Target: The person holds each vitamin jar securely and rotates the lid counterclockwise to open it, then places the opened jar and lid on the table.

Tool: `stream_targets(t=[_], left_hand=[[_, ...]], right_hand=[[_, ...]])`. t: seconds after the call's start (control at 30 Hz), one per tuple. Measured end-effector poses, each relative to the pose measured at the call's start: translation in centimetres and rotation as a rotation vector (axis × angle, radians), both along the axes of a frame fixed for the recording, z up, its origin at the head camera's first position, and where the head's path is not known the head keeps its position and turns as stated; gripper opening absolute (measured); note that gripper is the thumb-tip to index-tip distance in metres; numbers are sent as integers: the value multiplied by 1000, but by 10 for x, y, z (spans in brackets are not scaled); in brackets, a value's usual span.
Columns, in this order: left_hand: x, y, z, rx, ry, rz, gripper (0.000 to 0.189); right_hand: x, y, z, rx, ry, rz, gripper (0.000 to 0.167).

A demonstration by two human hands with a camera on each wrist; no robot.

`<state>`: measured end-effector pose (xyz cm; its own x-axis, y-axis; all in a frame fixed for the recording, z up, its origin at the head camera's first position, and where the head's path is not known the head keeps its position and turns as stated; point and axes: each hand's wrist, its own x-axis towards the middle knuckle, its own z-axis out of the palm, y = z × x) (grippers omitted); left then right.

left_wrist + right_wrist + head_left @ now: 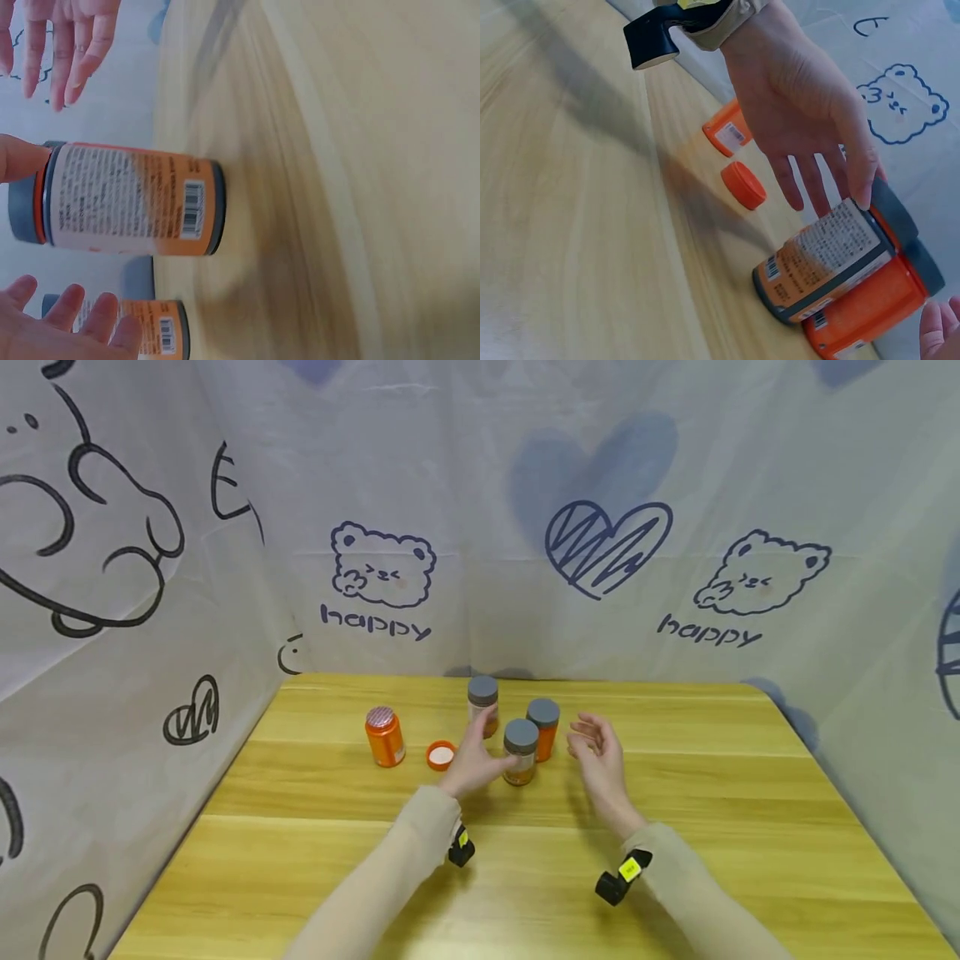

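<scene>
My left hand (477, 766) is spread beside the front jar (519, 760), which has a grey lid and an orange and white label. In the left wrist view, the thumb (21, 159) lies right at the lid's edge, while the straight fingers (99, 319) overlap a second grey-lidded jar (166, 330). That back jar (483, 693) stands partly behind the fingertips. Behind and right of the front jar is an orange jar (545, 735), also grey-lidded. To its right, my right hand (602, 766) hovers with loosely bent fingers and holds nothing.
At the left stands an orange bottle (386, 739) with a patterned top. Between it and the jars, an orange cap (440, 755) lies with its white inside up. All rest on a wooden table (315, 852) that meets a printed cloth backdrop (487, 610).
</scene>
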<state>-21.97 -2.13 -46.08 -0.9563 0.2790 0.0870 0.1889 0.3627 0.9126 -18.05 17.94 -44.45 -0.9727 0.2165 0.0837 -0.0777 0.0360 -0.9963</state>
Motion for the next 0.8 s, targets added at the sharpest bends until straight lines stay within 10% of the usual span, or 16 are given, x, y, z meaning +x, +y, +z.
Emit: stream_targets(t=[0.8], left_hand=[[-1, 25, -25, 43, -181, 59, 87]], right_hand=[[0, 8, -21, -287, -258, 12, 47]])
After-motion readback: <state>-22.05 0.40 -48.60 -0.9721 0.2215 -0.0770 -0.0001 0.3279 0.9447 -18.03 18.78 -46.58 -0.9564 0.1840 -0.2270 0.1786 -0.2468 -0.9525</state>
